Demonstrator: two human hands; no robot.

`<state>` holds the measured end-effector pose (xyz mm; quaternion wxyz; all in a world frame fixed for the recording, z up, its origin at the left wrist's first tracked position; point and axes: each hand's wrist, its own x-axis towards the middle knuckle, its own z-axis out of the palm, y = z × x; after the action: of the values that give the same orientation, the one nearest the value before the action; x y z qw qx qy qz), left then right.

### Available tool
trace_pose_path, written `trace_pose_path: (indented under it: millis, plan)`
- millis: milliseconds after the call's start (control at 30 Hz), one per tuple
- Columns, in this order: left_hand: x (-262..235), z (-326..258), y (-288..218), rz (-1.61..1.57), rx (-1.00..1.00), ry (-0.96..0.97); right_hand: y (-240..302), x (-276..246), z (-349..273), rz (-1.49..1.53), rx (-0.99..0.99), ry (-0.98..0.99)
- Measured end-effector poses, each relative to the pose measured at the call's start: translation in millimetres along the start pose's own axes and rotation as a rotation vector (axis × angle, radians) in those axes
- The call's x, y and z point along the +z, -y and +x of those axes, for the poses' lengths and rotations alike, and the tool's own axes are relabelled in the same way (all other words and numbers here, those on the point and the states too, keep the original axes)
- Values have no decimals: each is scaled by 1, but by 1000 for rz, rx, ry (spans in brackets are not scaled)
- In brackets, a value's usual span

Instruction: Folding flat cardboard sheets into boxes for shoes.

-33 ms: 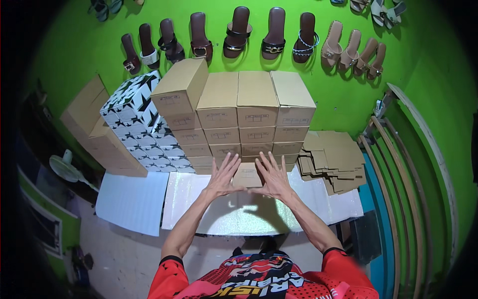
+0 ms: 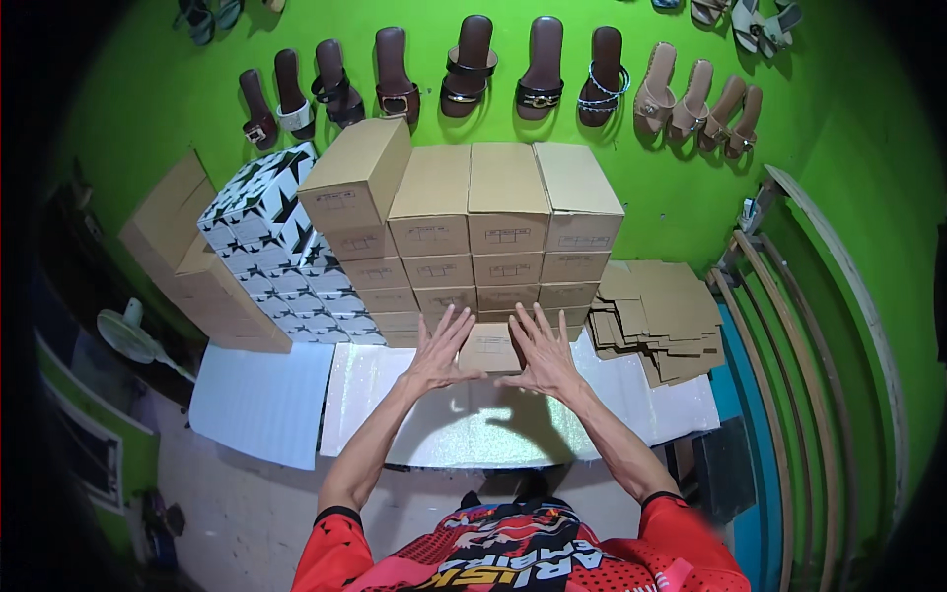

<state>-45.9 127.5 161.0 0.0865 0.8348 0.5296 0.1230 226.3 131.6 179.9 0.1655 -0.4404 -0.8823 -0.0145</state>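
- Closed brown cardboard boxes (image 2: pixel 493 237) stand stacked in rows at the far side of the tabletop (image 2: pixel 375 395), against the green wall (image 2: pixel 838 128); their contents are hidden.
- Left of them rises a stack of black-and-white star-patterned boxes (image 2: pixel 271 247), also shut, with more plain brown boxes (image 2: pixel 187 257) further left.
- A pile of flat, unfolded cardboard blanks (image 2: pixel 661 316) lies at the right end of the tabletop.
- Sandals (image 2: pixel 469 64) hang in a row on the wall above the stacks.
- A small brown cardboard box (image 2: pixel 490 347) sits at the near foot of the middle stack, between both hands.
- The left hand (image 2: pixel 439 350) presses its left side with fingers spread; the right hand (image 2: pixel 541 350) presses its right side likewise, so the two hold the box between them.
- A white sheet (image 2: pixel 261 405) lies at the left of the tabletop.
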Motion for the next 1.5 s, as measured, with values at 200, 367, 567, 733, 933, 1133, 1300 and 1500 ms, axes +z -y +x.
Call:
trace_pose_path:
  millis: [200,367,567,733,933,1133,1300,1500]
  plan:
    - [-5,-8,1,7,32,161,-24,6,-18,8,25,92]
    - [4,-37,-17,-23,86,122,-17,2,-47,8,-9,79]
    - [-7,-86,-42,-64,217,15,8,-22,-84,32,-131,46]
    - [-109,-131,-91,-181,323,50,47,-125,-107,181,-224,63]
    - [-227,-163,-128,-48,419,-58,92,-221,-104,54,-305,-212]
    - [-232,-130,-88,391,459,-612,79,-199,-38,-159,-380,-727]
    - [-231,-61,-29,347,462,-727,47,-165,56,-266,-389,-882]
    - [-237,-22,20,442,333,-668,46,-150,118,-280,-286,-695]
